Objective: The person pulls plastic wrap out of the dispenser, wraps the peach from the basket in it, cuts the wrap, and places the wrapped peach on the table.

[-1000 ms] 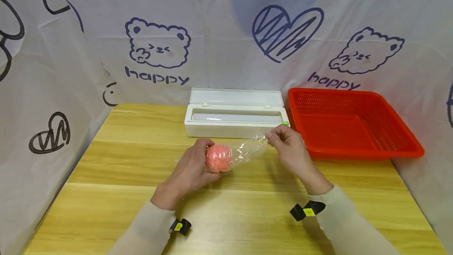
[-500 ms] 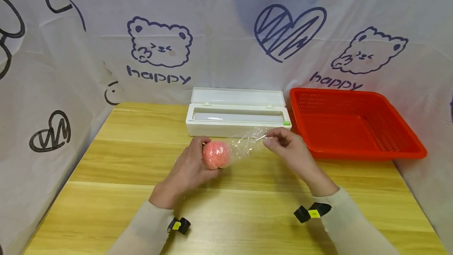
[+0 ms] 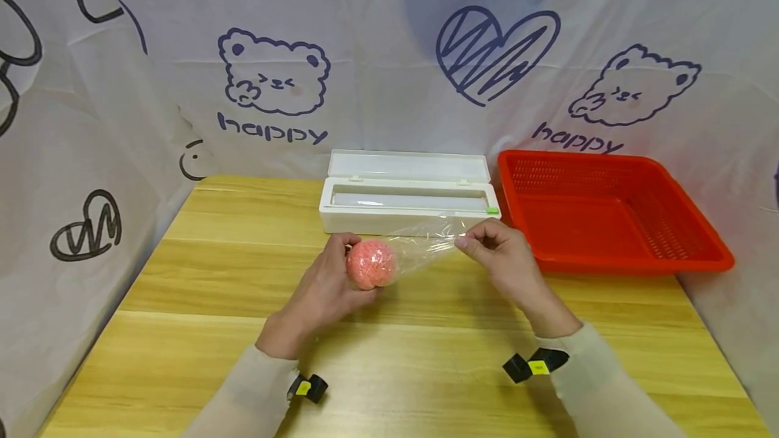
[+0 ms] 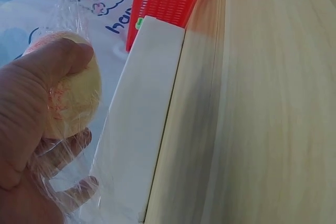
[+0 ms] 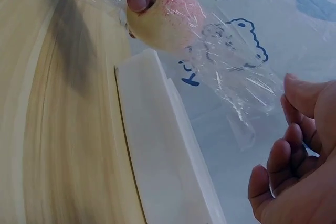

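A pink and pale yellow peach (image 3: 370, 264) sits in my left hand (image 3: 322, 289), held above the table. In the left wrist view my thumb presses across the peach (image 4: 79, 95), and clear plastic wrap also lies over that hand's lower fingers. The wrap (image 3: 422, 242) stretches from the peach toward the right, crinkled and shiny. Its far end is pinched between thumb and forefinger of my right hand (image 3: 502, 259); the right wrist view shows the other fingers of the right hand (image 5: 294, 156) loosely curled. Part of the peach is hidden behind my left fingers.
Behind the hands stands a long white wrap dispenser box (image 3: 409, 223), lid raised, a roll (image 3: 408, 201) inside and a green slider (image 3: 492, 211) at its right end. A red plastic basket (image 3: 633, 263) stands right of it on the wooden table (image 3: 182, 357). A printed cloth hangs behind.
The left hand and peach have shifted slightly left. The wrap between the hands, more bunched before, now looks spread wider and tauter, while the right hand keeps its pinch.
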